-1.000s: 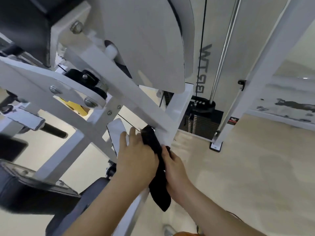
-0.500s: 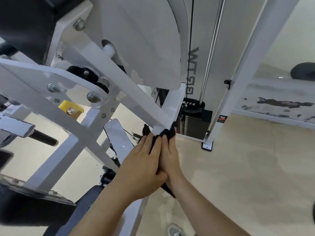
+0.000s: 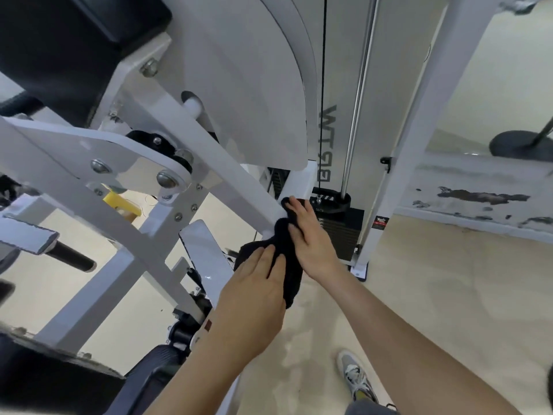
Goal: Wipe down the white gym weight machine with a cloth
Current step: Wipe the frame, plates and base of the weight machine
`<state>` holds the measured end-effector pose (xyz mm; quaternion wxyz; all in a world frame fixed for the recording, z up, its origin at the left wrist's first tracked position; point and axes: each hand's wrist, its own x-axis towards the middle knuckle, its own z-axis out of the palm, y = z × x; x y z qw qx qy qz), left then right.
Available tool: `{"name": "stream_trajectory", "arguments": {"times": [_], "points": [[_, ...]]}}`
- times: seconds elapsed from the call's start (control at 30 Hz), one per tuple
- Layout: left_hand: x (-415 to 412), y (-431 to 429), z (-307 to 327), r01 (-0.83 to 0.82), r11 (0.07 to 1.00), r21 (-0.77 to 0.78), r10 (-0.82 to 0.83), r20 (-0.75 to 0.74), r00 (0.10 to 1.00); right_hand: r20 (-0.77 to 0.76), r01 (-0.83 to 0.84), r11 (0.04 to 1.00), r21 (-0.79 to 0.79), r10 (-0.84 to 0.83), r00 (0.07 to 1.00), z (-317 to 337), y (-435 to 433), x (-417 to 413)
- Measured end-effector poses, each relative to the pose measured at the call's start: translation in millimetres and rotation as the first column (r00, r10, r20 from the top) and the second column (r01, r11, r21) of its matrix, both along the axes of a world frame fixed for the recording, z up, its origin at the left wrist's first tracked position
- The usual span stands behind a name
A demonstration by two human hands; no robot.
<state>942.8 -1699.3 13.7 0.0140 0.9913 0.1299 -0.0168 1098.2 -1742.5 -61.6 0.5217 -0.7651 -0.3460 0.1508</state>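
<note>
A black cloth (image 3: pixel 284 259) is draped over the lower end of a slanted white bar (image 3: pixel 221 169) of the weight machine. My right hand (image 3: pixel 308 235) lies on the upper part of the cloth, fingers straight, pressing it against the bar. My left hand (image 3: pixel 254 292) presses flat on the lower part of the cloth with straight fingers. The cloth's tail hangs down between my two hands. The bar under the cloth is hidden.
A big white curved plate (image 3: pixel 254 85) hangs above the bar. Behind stands the black weight stack (image 3: pixel 341 223) with a chrome guide rod (image 3: pixel 356 115) and white upright (image 3: pixel 413 139). A black pad (image 3: pixel 54 40) sits upper left. My shoe (image 3: pixel 356 375) rests on the beige floor.
My hands have separated: the right slid up the bar with the cloth, the left dropped lower. More of the cloth shows, spread along the bar.
</note>
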Motion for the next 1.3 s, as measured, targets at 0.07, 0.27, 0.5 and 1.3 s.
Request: {"name": "stream_trajectory", "arguments": {"times": [0.07, 0.27, 0.5, 1.3], "points": [[9, -4, -5, -0.018, 0.999, 0.042, 0.021, -0.062, 0.998, 0.146, 0.04, 0.998, -0.054, -0.032, 0.989, 2, 3, 18], [60, -13, -12, -0.024, 0.975, 0.223, 0.043, -0.082, 0.996, 0.309, 0.158, 0.987, -0.029, -0.141, 0.94, 20, 40, 99], [161, 2, -21, -0.292, 0.915, 0.279, 0.336, -0.125, 0.934, 0.171, 0.221, 0.975, -0.004, -0.217, 0.961, 20, 65, 151], [133, -5, -18, -0.047, 0.925, 0.376, 0.136, -0.212, 0.968, -0.702, 0.159, 0.978, 0.132, -0.021, 0.712, -1, 45, 99]]}}
